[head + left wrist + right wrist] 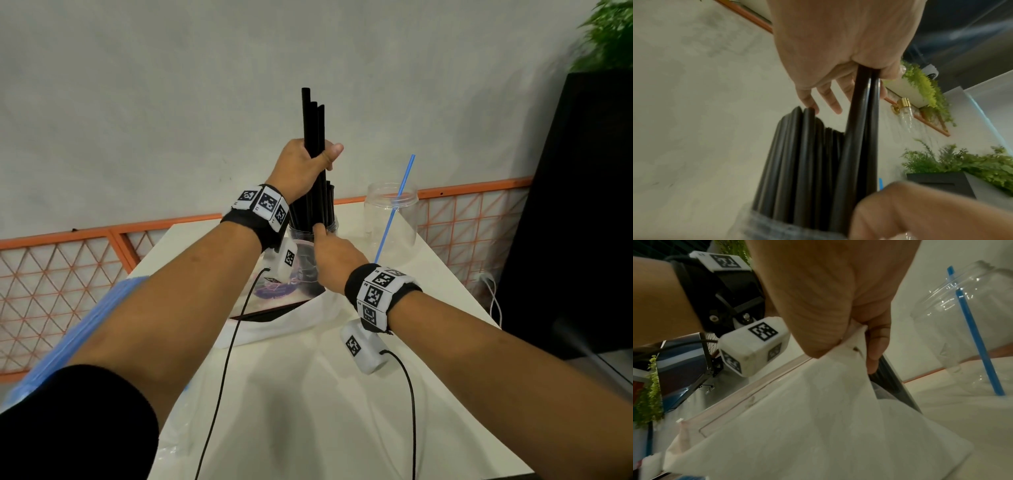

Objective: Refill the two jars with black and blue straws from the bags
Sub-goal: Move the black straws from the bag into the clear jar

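While the left hand (303, 164) clamps its fingers (330, 154) round upright black straws (313, 120) over the bench's far-edge jar (313, 236), the right hand (334, 260) pinches a white bag (797, 418).

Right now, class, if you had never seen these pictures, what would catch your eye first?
First, the left hand gripping a few black straws upright, high above the packed jar at the table's middle. Next, the single blue straw leaning in the almost empty clear jar to its right. The right hand pinches a white bag.
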`<act>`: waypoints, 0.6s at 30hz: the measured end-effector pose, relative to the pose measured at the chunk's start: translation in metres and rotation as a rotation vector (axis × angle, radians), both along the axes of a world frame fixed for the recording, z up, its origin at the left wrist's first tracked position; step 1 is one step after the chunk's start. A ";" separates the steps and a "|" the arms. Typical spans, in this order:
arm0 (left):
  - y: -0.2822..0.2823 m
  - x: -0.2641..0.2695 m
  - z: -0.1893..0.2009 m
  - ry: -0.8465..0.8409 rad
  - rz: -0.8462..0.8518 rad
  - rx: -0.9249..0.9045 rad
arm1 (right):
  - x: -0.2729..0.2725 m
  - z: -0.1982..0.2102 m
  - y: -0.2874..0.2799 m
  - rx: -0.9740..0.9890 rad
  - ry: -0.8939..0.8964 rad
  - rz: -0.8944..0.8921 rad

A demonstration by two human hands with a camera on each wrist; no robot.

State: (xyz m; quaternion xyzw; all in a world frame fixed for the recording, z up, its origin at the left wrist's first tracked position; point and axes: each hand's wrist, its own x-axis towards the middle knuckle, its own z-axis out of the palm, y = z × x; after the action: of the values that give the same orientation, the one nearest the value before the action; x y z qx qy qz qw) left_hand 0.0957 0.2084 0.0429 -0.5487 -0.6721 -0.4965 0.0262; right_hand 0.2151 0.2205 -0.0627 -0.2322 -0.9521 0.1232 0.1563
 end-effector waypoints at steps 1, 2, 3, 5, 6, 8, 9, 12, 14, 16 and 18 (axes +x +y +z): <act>0.001 -0.002 -0.004 -0.006 0.009 -0.028 | 0.000 0.000 -0.001 -0.004 0.001 -0.002; 0.002 -0.004 -0.011 -0.014 0.017 -0.060 | 0.000 -0.001 -0.001 -0.009 0.004 -0.003; 0.002 -0.007 -0.018 -0.031 0.033 -0.091 | 0.000 -0.001 -0.001 -0.015 0.006 -0.003; 0.003 -0.012 -0.031 -0.088 0.074 -0.112 | 0.001 -0.002 0.000 -0.022 0.003 -0.003; 0.003 -0.014 -0.033 -0.119 0.083 -0.100 | 0.001 -0.002 0.001 -0.020 0.000 -0.003; 0.002 -0.015 -0.027 -0.143 0.105 -0.023 | 0.002 -0.004 0.001 -0.016 0.001 -0.001; 0.003 -0.016 -0.021 -0.134 0.127 0.049 | 0.002 -0.005 0.001 -0.016 0.005 0.001; 0.005 -0.018 0.005 -0.017 0.131 0.219 | 0.001 -0.007 0.003 -0.028 0.003 0.010; 0.008 -0.017 0.015 0.084 0.122 0.171 | 0.000 -0.007 0.004 -0.036 0.009 0.016; 0.010 -0.016 0.017 0.180 0.167 0.039 | 0.001 -0.008 0.005 -0.043 0.012 0.022; 0.010 -0.017 0.008 0.274 0.224 -0.111 | 0.001 -0.008 0.006 -0.044 0.008 0.024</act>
State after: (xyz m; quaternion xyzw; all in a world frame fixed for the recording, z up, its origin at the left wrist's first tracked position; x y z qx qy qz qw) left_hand 0.0791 0.2184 0.0504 -0.5335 -0.7455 -0.3733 0.1425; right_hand 0.2165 0.2262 -0.0710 -0.2237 -0.9513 0.1466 0.1534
